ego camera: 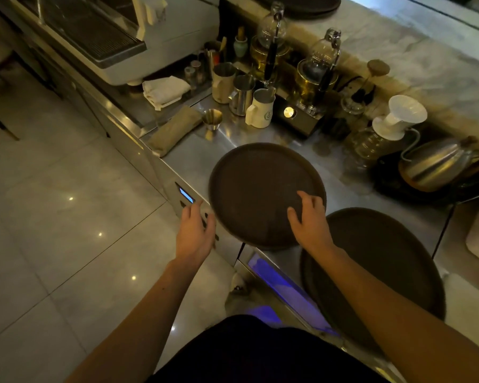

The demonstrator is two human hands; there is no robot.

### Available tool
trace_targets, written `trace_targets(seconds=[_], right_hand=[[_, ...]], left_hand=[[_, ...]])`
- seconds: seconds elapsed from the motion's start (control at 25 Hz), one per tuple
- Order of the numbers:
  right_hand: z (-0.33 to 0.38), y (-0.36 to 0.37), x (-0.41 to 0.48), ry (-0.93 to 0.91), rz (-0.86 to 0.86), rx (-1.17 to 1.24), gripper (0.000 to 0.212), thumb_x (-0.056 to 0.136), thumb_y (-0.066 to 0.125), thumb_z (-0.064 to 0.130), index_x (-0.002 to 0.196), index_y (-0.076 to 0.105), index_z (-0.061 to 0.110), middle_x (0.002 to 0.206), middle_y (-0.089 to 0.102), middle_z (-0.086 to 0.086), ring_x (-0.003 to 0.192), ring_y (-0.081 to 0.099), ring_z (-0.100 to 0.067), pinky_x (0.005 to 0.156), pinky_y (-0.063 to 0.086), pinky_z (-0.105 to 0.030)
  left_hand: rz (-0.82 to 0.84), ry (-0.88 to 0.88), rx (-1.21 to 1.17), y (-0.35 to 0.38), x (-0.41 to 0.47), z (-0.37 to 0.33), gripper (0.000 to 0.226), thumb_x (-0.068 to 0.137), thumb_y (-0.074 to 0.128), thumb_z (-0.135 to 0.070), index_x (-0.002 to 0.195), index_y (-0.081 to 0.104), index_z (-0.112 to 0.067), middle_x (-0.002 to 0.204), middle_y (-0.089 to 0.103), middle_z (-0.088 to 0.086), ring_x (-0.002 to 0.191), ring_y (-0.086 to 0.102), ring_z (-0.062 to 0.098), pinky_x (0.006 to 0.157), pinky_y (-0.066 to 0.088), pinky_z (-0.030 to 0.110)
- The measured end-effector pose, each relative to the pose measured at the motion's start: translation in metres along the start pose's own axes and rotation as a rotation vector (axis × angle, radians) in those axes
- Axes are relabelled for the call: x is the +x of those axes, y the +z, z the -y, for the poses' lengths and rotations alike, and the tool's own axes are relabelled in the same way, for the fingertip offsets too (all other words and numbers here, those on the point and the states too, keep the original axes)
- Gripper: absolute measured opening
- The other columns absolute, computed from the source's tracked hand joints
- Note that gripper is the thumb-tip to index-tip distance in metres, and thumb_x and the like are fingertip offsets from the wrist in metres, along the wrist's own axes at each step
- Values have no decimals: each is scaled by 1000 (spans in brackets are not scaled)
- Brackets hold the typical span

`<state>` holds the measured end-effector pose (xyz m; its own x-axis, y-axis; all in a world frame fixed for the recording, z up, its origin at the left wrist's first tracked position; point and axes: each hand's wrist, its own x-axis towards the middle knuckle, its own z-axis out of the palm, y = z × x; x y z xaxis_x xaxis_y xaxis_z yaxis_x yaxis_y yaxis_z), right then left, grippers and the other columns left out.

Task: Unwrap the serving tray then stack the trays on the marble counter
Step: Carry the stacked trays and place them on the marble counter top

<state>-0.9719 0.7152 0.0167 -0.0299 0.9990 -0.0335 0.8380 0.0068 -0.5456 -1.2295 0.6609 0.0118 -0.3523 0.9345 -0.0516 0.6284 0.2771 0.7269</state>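
Note:
A round dark brown serving tray (257,186) is held over the front edge of the steel worktop (194,158), slightly tilted. My right hand (310,219) grips its near right rim, fingers on top. My left hand (195,233) sits at its left rim, fingers curled toward the edge; contact is hard to tell. A second dark round tray (385,252) lies to the right, partly under my right forearm. More dark trays (310,4) rest on the marble counter (415,53) at the back. No wrap is visible.
Steel pitchers (242,94), a white jug (260,109), siphon brewers (318,67), a white dripper on a glass server (398,117) and a kettle (437,164) crowd the worktop's back. An espresso machine (108,34) and folded cloths (165,89) stand at left. Tiled floor (53,217) lies left.

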Motion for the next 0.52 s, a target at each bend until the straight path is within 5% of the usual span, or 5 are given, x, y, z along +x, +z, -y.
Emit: trace_targets(seconds=[0.52], right_hand=[[-76,-12,109,275,200,-158,63,92,56,34,144,27,11,137,39,-24,123,44,-42,95,47,-53]], left_hand=[[182,-368,80,51,66,-8,57,97,47,-38,143,32,-8,140,44,19,118,54,33,90,46,37]])
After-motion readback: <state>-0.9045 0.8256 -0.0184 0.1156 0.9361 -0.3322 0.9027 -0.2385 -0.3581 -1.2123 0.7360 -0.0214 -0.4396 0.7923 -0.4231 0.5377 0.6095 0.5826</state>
